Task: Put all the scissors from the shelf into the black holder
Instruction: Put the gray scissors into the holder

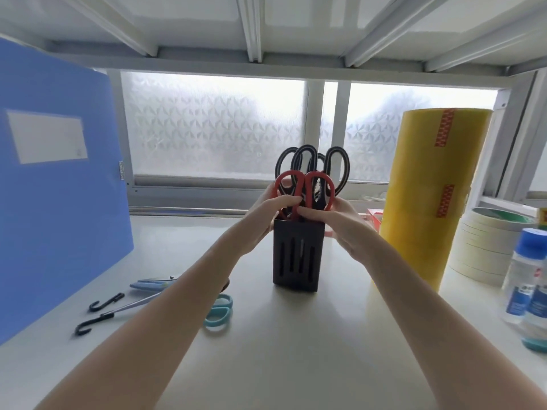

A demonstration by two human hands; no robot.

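Bare forearms reach forward from the near edge of the pale shelf [266, 350]. Under the left forearm lie light-blue-handled scissors [217, 313], their blades pointing left toward two small black hooks [102, 313] beside an upright blue folder [59, 202]. Further in, at the centre, stands the black holder [297, 255], a slotted upright box resting on the shelf. Red-handled scissors [305, 190] stick up from its top, blades down inside, with black-handled scissors [313, 164] standing just behind them in the same holder. The left hand [266, 214] pinches the red handles from the left, fingers curled around the lower loop area; the right hand [340, 223] closes on them from the right, just above the holder's rim, so both hands meet on the red pair. To the right stand a tall yellow tape roll [429, 187], a stack of cream masking tape rolls [488, 250] and clear bottles with blue caps [527, 276]. Frosted patterned window panes [213, 125] lie beyond.
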